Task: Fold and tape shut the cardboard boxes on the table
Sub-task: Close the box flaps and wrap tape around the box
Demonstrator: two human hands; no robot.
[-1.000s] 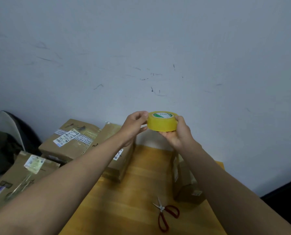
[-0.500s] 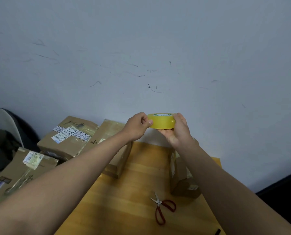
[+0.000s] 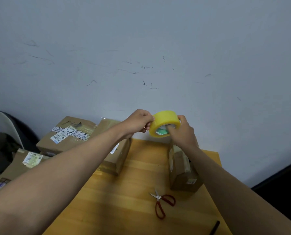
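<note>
Yellow tape roll (image 3: 165, 123) held up in the air at the far end of the wooden table (image 3: 124, 200), clear of every box. Right hand (image 3: 182, 134) gripping the roll, fingers hooked into the core. Left hand (image 3: 138, 123) closed in a pinch at the roll's left rim, seemingly picking for the loose end; end itself too small to make out.

Nearest box: small cardboard box (image 3: 182, 168), directly below and slightly nearer than the right hand, standing on the table with its long axis running away toward the wall. Right hand closer to it. Second box (image 3: 115, 153) below the left forearm, at the table's left edge. Judged next: free a strip, bring it down along the small box's seam.

Red-handled scissors (image 3: 163, 202) lying flat on the table just beside the small box, blades apart. Dark stick-like item (image 3: 214, 228) at the near right edge, unidentified.

Further labelled boxes (image 3: 68, 133) stacked off the table to the left. Scuffed pale wall (image 3: 141, 48) behind. Dark chair back (image 3: 14, 129) at far left
</note>
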